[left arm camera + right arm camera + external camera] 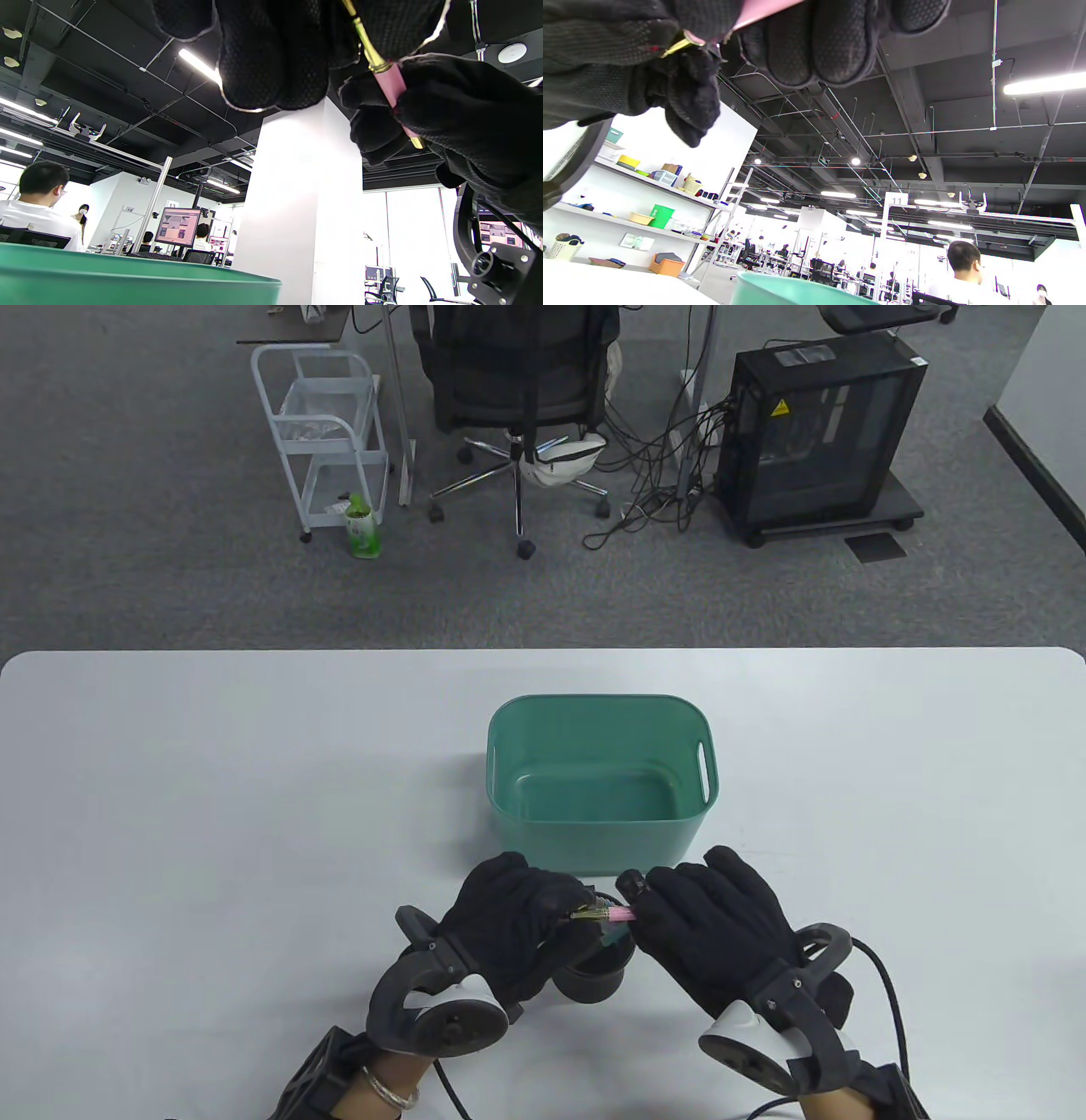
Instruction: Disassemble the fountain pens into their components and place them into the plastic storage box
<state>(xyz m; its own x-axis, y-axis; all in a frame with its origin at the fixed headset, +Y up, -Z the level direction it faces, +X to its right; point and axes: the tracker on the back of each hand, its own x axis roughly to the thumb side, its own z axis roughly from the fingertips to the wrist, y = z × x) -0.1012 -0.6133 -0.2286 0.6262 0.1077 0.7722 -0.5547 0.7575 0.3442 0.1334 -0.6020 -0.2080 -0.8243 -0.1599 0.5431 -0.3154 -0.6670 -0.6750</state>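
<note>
Both hands are pinching the pink pen (612, 914) just before the green box (594, 712): I'm holding the left hand (509, 920) steady, twisting with the right hand (708, 925).

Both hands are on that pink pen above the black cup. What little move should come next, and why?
Probably pull or twist the two hands apart. The left hand pinches the gold end and the right hand grips the pink barrel of the pink pen, still in one piece; the green storage box looks empty.
</note>
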